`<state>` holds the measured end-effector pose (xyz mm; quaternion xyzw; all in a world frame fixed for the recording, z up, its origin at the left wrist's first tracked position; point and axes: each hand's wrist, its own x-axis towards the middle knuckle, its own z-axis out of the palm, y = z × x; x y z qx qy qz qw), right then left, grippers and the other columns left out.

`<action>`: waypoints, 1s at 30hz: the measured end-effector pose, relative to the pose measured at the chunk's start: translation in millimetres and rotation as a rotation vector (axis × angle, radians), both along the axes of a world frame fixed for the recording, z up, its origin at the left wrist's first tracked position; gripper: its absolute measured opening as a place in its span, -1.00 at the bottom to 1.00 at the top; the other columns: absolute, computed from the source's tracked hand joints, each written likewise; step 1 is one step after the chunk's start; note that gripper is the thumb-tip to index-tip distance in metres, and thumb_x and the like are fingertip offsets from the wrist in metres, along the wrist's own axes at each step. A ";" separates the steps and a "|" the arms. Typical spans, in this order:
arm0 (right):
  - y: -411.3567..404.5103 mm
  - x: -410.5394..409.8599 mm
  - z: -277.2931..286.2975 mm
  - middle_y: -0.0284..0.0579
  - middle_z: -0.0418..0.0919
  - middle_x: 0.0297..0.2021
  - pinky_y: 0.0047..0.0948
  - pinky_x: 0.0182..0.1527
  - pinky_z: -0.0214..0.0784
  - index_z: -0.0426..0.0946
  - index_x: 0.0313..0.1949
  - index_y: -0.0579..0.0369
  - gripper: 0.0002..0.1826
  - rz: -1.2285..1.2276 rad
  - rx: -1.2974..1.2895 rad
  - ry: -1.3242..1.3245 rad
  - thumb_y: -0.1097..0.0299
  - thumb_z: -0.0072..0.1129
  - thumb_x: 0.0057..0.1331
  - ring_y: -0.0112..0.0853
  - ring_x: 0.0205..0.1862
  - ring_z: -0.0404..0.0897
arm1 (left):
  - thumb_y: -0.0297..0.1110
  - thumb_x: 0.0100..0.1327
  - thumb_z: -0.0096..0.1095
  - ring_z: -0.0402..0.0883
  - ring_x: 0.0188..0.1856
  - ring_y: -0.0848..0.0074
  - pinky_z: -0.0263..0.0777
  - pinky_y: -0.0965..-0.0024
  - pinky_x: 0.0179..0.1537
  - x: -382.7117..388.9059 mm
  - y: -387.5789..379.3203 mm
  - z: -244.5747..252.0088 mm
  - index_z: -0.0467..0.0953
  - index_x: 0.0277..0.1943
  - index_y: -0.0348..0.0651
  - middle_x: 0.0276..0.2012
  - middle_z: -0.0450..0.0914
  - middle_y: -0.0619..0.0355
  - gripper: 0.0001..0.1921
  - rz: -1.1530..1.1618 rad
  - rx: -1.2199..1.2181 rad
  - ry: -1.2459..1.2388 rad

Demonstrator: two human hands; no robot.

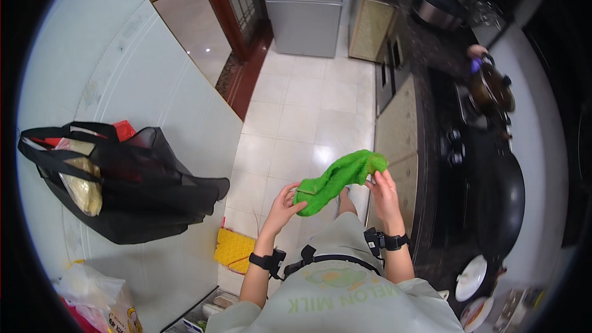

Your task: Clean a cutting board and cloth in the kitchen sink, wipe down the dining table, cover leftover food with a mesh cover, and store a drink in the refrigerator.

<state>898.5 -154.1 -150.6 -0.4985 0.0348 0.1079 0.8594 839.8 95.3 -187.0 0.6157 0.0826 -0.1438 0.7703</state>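
Observation:
Stretched between my two hands is a green fluffy cleaning cloth [336,179], held in the air above the tiled floor. My left hand [284,207] grips its lower left end, the thumb lying on top of the fabric. At the upper right end, which looks yellowish, the fingers of my right hand [385,191] pinch the cloth. The cloth is bunched lengthwise and sags a little in the middle. Each of my wrists wears a black strap with a small device.
To the right runs a dark countertop [423,51] with a gas hob [446,101], a glass-lidded pot [491,87] and a large black wok [502,203]. A black bag [138,194] hangs on the left wall. A grey refrigerator [305,23] stands ahead. A yellow mat [235,249] lies low left.

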 end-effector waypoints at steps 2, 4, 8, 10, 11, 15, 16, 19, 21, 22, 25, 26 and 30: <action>4.3 53.7 10.1 -0.19 0.33 0.06 -0.34 0.08 0.12 0.24 0.11 0.15 -0.57 0.074 -0.028 -0.126 0.34 -0.20 0.25 -0.41 0.12 0.25 | -0.59 0.07 0.18 0.44 -0.05 0.53 0.32 0.52 -0.07 36.0 7.3 -2.6 0.21 0.14 -0.18 -0.07 0.46 0.10 -0.46 0.110 -0.041 0.025; 4.4 107.4 9.7 -0.17 0.34 0.06 -0.31 0.10 0.10 0.26 0.09 0.15 -0.56 0.181 0.111 -0.212 0.36 -0.20 0.20 -0.39 0.13 0.25 | -0.60 0.06 0.18 0.43 -0.05 0.53 0.32 0.51 -0.06 77.6 10.0 -0.8 0.21 0.13 -0.19 -0.06 0.46 0.09 -0.46 0.183 -0.076 0.047; 22.9 212.3 18.1 -0.08 0.33 0.07 -0.14 0.14 0.06 0.30 0.04 0.22 -0.54 0.328 0.309 -0.184 0.43 -0.23 0.12 -0.29 0.15 0.24 | -0.62 0.06 0.17 0.44 -0.04 0.54 0.31 0.50 -0.04 178.8 20.0 11.6 0.21 0.13 -0.23 -0.06 0.46 0.09 -0.47 0.278 -0.063 -0.013; 39.0 259.3 26.2 -0.10 0.38 0.01 -0.13 0.07 0.20 0.31 0.02 0.25 -0.64 0.344 0.285 -0.089 0.49 -0.22 0.21 -0.31 0.05 0.35 | -0.61 0.07 0.16 0.44 -0.04 0.54 0.31 0.51 -0.04 221.6 21.3 11.8 0.24 0.11 -0.24 -0.07 0.47 0.09 -0.49 0.349 -0.033 -0.023; 48.8 286.5 26.2 -0.10 0.38 0.01 -0.13 0.07 0.20 0.31 0.02 0.25 -0.64 0.371 0.278 -0.076 0.49 -0.22 0.21 -0.31 0.05 0.35 | -0.60 0.07 0.15 0.44 -0.04 0.54 0.30 0.52 -0.04 242.2 23.1 11.8 0.26 0.10 -0.25 -0.07 0.47 0.09 -0.52 0.393 0.005 -0.030; 99.3 371.5 13.6 -0.23 0.45 -0.13 -0.47 -0.12 0.36 0.35 -0.03 0.21 -0.73 0.309 0.153 0.072 0.52 -0.12 0.27 -0.48 -0.15 0.47 | -0.56 0.09 0.13 0.44 -0.06 0.56 0.31 0.53 -0.06 305.3 48.4 15.3 0.31 0.05 -0.26 -0.11 0.50 0.11 -0.58 0.547 -0.019 -0.007; 113.6 393.8 6.6 -0.24 0.46 -0.14 -0.49 -0.14 0.36 0.34 -0.03 0.20 -0.73 0.319 0.142 0.066 0.51 -0.10 0.27 -0.50 -0.16 0.47 | -0.56 0.10 0.11 0.45 -0.06 0.55 0.29 0.52 -0.04 320.6 58.6 16.2 0.33 0.03 -0.26 -0.11 0.49 0.10 -0.62 0.596 -0.070 0.045; 151.7 453.3 -12.1 -0.27 0.48 -0.18 -0.53 -0.19 0.38 0.33 -0.02 0.14 -0.72 0.407 0.075 0.058 0.47 -0.04 0.26 -0.53 -0.18 0.47 | -0.53 0.12 0.09 0.45 -0.08 0.56 0.29 0.53 -0.06 362.0 91.5 5.9 0.36 0.01 -0.27 -0.11 0.50 0.11 -0.65 0.690 -0.107 0.113; 181.4 495.7 -25.3 -0.24 0.47 -0.14 -0.49 -0.10 0.39 0.33 -0.01 0.09 -0.67 0.442 0.098 0.064 0.48 0.03 0.21 -0.48 -0.13 0.48 | -0.50 0.13 0.09 0.46 -0.10 0.57 0.31 0.54 -0.08 398.1 123.0 -1.8 0.35 0.01 -0.26 -0.13 0.50 0.12 -0.66 0.712 -0.091 0.123; 201.9 515.6 -24.1 -0.27 0.46 -0.11 -0.49 -0.11 0.40 0.31 0.00 0.05 -0.66 0.485 0.109 0.050 0.46 0.05 0.20 -0.49 -0.14 0.48 | -0.50 0.13 0.08 0.46 -0.10 0.57 0.31 0.53 -0.07 417.0 142.7 -2.5 0.36 0.00 -0.26 -0.12 0.50 0.13 -0.67 0.700 -0.075 0.112; 257.2 572.7 -24.1 -0.28 0.41 -0.05 -0.47 -0.06 0.36 0.27 0.05 0.04 -0.62 0.601 0.035 0.047 0.41 0.03 0.23 -0.48 -0.08 0.45 | -0.50 0.14 0.08 0.46 -0.09 0.57 0.29 0.52 -0.04 467.5 189.7 -10.2 0.37 -0.01 -0.26 -0.11 0.49 0.14 -0.68 0.738 -0.070 0.086; 275.9 588.3 -22.5 -0.28 0.41 -0.05 -0.47 -0.06 0.36 0.27 0.05 0.04 -0.62 0.623 0.035 0.039 0.41 0.03 0.23 -0.48 -0.08 0.45 | -0.50 0.13 0.08 0.45 -0.08 0.57 0.28 0.52 -0.02 484.3 204.2 -13.4 0.37 -0.02 -0.25 -0.10 0.49 0.15 -0.69 0.762 -0.077 0.079; 365.3 658.7 -20.9 -0.28 0.37 -0.04 -0.45 -0.10 0.35 0.17 0.13 0.03 -0.57 0.636 0.025 0.070 0.37 -0.03 0.28 -0.48 -0.07 0.42 | -0.52 0.13 0.09 0.40 -0.01 0.58 0.22 0.52 0.01 552.9 276.1 -7.9 0.37 -0.01 -0.22 -0.09 0.48 0.19 -0.68 0.782 0.040 0.003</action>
